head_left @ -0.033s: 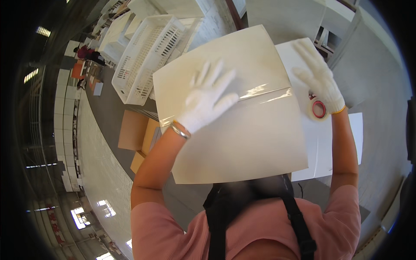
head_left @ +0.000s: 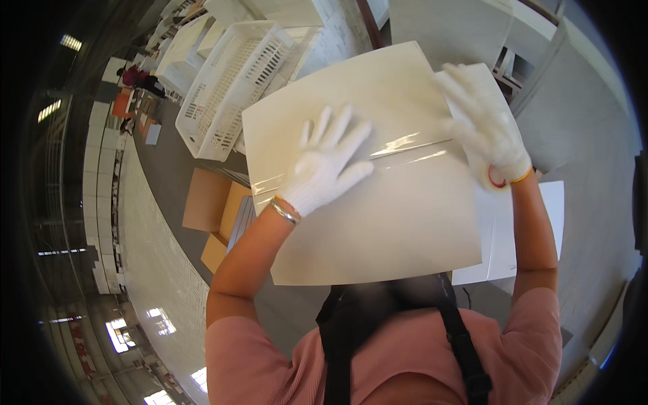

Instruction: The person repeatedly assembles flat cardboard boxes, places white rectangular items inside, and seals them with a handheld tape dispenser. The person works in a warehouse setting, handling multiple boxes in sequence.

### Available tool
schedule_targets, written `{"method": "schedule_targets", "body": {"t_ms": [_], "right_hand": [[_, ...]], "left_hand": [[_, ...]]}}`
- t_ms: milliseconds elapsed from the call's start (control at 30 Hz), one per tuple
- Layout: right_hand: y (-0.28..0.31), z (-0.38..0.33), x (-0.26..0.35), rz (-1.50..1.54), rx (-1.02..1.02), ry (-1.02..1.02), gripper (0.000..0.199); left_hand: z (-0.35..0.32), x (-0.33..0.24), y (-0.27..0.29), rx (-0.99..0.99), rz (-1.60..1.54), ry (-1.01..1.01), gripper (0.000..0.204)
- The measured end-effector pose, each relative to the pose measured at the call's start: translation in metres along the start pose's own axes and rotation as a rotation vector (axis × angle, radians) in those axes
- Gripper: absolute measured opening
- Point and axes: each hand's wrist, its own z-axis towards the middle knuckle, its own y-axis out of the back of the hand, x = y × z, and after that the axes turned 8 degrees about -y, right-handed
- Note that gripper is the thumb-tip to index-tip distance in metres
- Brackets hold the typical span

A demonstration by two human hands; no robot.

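A large white cardboard box (head_left: 364, 229) stands in front of me, with clear glossy tape along the seam on its top. My left hand (head_left: 324, 162), in a white knit glove, lies on the box's left half with fingers spread. At the box's right edge is my right hand (head_left: 482, 125), also gloved; its fingers are stretched out and blurred, and I cannot tell whether they touch the box. Partly hidden beneath the right wrist is a tape roll (head_left: 497, 177) with a red core, on white cardboard (head_left: 487, 239).
A white slatted plastic crate (head_left: 226, 88) sits at the far left. Below it, an open brown carton (head_left: 206, 202) holds greyish flat pieces. Grey panels (head_left: 445, 27) stand behind the box and to the right. Another person (head_left: 138, 79) is in the far left background.
My right hand has swung left from the cardboard with the tape roll to the box's right edge, and now hides more of the roll. My left hand has barely moved.
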Motion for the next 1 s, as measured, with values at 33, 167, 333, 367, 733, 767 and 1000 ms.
{"method": "schedule_targets", "body": {"t_ms": [33,167,333,367,733,767,1000], "right_hand": [[-0.005,0.006,0.019,-0.087,0.110,0.036,0.068],[-0.042,0.006,0.023,0.103,0.205,-0.094,0.067],[-0.077,-0.012,-0.008,1.047,-0.032,-0.704,0.074],[-0.080,-0.013,-0.005,1.128,-0.059,-0.732,0.074],[-0.045,-0.026,0.038,1.032,0.210,-0.681,0.075],[-0.031,-0.022,0.039,1.001,0.228,-0.656,0.075],[0.029,0.038,0.070,0.877,0.390,-0.421,0.076]], "left_hand": [[-0.019,-0.004,-0.002,0.040,0.015,0.100,0.071],[-0.100,0.036,-0.009,0.024,-0.002,0.510,0.078],[-0.136,0.051,-0.047,-0.638,-1.353,0.830,0.075],[-0.140,0.056,-0.055,-0.736,-1.790,0.971,0.073],[-0.141,0.058,-0.077,-1.072,-2.395,0.620,0.080],[-0.133,0.078,-0.055,-1.115,-2.345,0.520,0.081],[-0.135,0.153,0.049,-1.297,-2.045,0.103,0.087]]}}
